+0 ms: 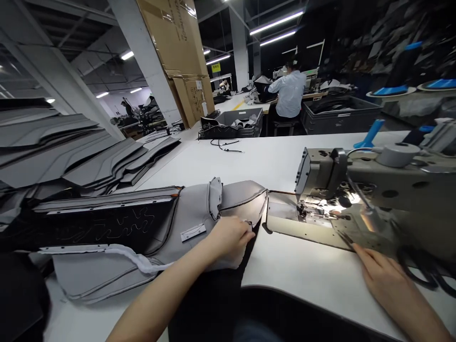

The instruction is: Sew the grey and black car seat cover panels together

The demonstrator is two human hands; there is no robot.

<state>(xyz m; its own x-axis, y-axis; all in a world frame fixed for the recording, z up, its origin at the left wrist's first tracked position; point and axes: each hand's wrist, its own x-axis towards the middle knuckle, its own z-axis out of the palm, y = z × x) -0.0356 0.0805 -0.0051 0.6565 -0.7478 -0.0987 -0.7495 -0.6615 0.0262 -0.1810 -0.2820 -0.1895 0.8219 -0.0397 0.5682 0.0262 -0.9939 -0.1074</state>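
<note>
My left hand (228,235) is closed on the right-hand edge of a grey padded sewn cover (192,209), which has black panels, dark piping and white strips. The cover lies across the white table, and its far right end reaches the sewing machine (320,175). By the front edge of the machine bed, my right hand (386,273) has its fingers together at a slim pointed metal tool (344,236). Its fingertips partly hide the tool. Black-handled scissors (423,270) lie just beyond that hand.
Stacked grey panels (71,147) rise at the left. Black cords (228,146) lie farther back on the table (249,161). Behind it are a grey crate (258,124), tall cardboard boxes (181,42) and a seated person in a light shirt (288,92). Blue thread stands (370,135) are at right.
</note>
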